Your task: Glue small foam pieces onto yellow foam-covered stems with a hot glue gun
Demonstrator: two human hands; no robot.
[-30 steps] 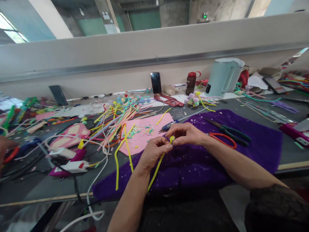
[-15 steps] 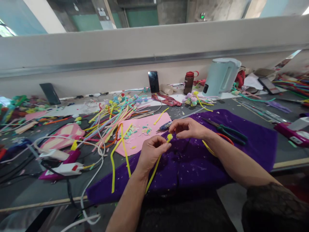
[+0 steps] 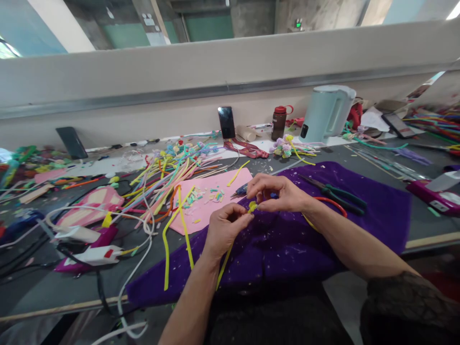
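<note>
Spanning the view at the back, a pale wall (image 3: 179,72) closes off the table (image 3: 43,287), whose near edge shows as a light strip at left and right. Purple cloth (image 3: 280,258) covers that edge in the middle; its stretch in front of the 2 hands, dotted with pale specks, gives them room to move. At the back stands a blue kettle (image 3: 323,115). A pink mat (image 3: 208,213) bearing small scraps lies beyond the left hand (image 3: 226,225), its front corner beside the cloth. The left thumb and fingers are closed on a yellow stem (image 3: 224,266), which hangs toward the near edge. The right hand (image 3: 280,191) is curled, thumb and fingertips at the stem's tuft (image 3: 252,206); whether they grip it, I cannot tell. Pliers (image 3: 341,194) lie on the cloth beyond the right forearm. Near the kettle, a brown bottle (image 3: 279,123) carries pale lettering too small to read. Left of it, a dark phone (image 3: 226,122) leans upright. Far behind glows a green sign (image 3: 298,23), its characters illegible.
</note>
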